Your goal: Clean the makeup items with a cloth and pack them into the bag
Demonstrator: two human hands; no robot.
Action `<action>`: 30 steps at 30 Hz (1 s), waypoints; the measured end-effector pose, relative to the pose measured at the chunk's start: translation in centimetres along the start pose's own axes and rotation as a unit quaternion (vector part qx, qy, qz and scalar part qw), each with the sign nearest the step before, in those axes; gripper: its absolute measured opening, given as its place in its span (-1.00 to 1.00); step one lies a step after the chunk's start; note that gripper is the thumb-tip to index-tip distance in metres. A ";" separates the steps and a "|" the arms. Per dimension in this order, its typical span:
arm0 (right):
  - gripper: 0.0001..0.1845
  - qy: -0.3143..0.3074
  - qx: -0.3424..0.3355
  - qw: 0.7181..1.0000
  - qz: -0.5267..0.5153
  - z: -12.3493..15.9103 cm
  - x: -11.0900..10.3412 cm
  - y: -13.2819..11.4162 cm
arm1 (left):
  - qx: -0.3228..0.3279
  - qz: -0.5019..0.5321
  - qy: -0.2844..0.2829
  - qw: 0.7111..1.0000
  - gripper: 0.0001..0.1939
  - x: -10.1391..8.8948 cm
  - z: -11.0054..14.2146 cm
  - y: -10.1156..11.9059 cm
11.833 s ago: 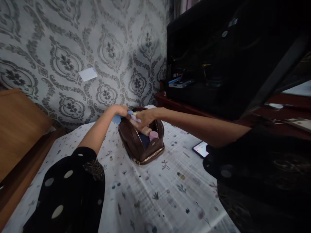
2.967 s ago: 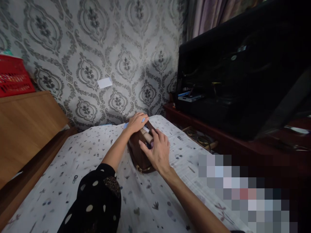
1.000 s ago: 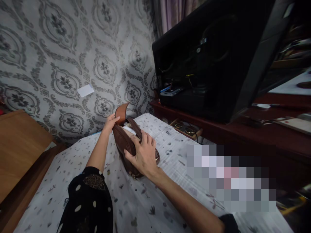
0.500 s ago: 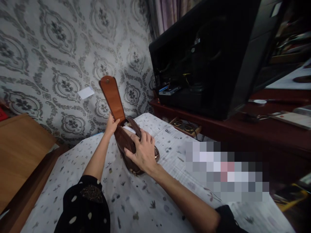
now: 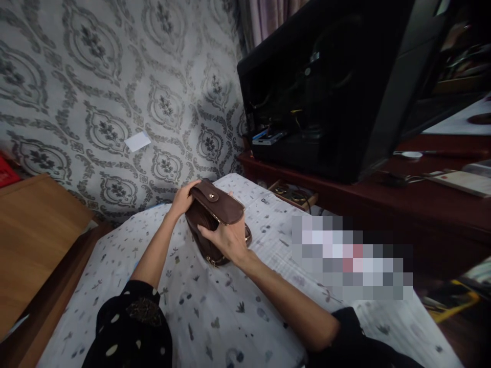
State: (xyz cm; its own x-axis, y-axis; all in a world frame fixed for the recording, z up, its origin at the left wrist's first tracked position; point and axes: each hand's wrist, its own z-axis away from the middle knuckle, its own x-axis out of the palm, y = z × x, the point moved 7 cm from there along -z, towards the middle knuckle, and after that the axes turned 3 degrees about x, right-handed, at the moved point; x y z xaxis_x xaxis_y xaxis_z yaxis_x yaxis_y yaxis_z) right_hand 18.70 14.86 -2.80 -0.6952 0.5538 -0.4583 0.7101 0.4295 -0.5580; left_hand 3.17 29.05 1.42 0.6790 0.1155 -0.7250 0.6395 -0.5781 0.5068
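A brown leather handbag (image 5: 196, 220) with gold-coloured zip fittings sits on the patterned white cloth. Its flap (image 5: 226, 208), with a round metal stud, lies folded over the bag's top. My left hand (image 5: 182, 200) grips the far left end of the bag, where the flap begins. Under the flap is my right hand (image 5: 229, 241), its thumb on the near side and its fingers mostly hidden beneath the leather. It appears to hold the bag's upper part. The bag's opening is covered from sight.
Beyond the cloth (image 5: 215, 317) stands a dark red desk (image 5: 383, 179) with a large black glass-fronted case (image 5: 307, 107). A small wooden drawer (image 5: 293, 197) sticks out below it. To the left is a wooden panel (image 5: 42, 240). The patterned wall (image 5: 115, 102) rises behind.
The flap, which stood upright showing its orange-tan inside, has come down over the bag's top and my right hand. My left hand has shifted slightly right with it.
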 end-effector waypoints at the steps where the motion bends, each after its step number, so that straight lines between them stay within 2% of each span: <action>1: -0.17 0.002 0.004 1.000 -0.004 0.0 0.0 0.1 | -0.003 -0.001 -0.001 1.000 -0.44 0.1 0.1 0.0; 6: -0.05 0.015 0.013 1.000 -0.011 0.2 0.1 0.2 | -0.029 0.007 0.001 1.000 -0.32 0.6 0.7 -0.3; 13: 0.16 0.018 0.031 0.999 -0.019 0.4 0.5 0.7 | -0.084 0.071 -0.009 0.994 -0.37 0.1 1.1 -0.1; 21: 0.11 0.015 0.022 0.999 -0.047 0.5 0.5 1.0 | -0.121 0.125 -0.021 0.984 -0.39 -0.5 1.6 0.2; 26: 0.07 0.037 0.010 0.996 -0.077 0.7 0.0 1.0 | -0.119 0.131 -0.024 0.984 -0.39 -0.6 1.7 0.4; 30: -0.01 0.033 0.018 0.994 -0.101 0.6 -0.2 1.1 | -0.110 0.118 -0.013 0.987 -0.48 -0.5 1.5 0.5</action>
State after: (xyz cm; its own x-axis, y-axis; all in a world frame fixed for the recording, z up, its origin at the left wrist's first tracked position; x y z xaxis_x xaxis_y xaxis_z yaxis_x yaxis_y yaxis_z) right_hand 19.57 14.79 -3.75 -0.8138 0.5043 -0.2888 0.5511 0.5119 -0.6590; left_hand 2.64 27.51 1.39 0.8110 -0.0246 -0.5846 0.5289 -0.3962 0.7505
